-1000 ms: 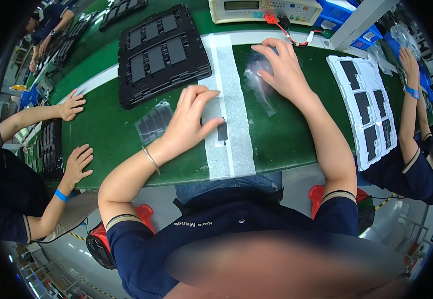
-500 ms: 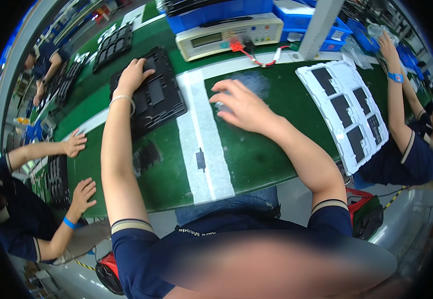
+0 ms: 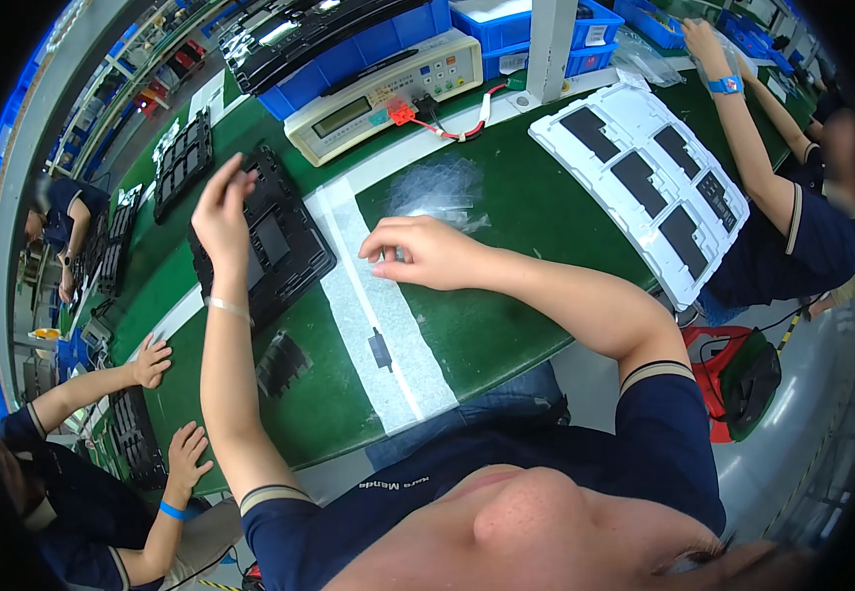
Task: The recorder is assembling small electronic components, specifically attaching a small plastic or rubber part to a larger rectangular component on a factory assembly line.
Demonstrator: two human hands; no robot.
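Observation:
My left hand (image 3: pixel 221 222) is raised over the left side of a black plastic tray (image 3: pixel 309 264), fingers partly stretched, nothing visible in them. Inside the tray lies a dark grey rectangular piece (image 3: pixel 270 239). My right hand (image 3: pixel 432 254) hovers by a white strip (image 3: pixel 413 392) on the green table, its fingers loosely bent with a gap at the thumb. A small black piece (image 3: pixel 380 350) rests on that strip. Beyond the right hand is a pile of clear plastic films (image 3: pixel 437 192). A dark ribbed piece (image 3: pixel 282 364) lies near my left forearm.
A white tray (image 3: pixel 634 231) with black pieces lies at the right. Behind stand a bench meter (image 3: pixel 378 98) with red leads, blue bins (image 3: pixel 492 30) and a grey post (image 3: pixel 549 54). Co-workers sit at both sides; one's hands (image 3: pixel 188 453) rest at the left table edge.
My left hand has lifted off the tray's inside toward its left side. My right hand has come left to the white strip, fingers more bent. The whole view has shifted.

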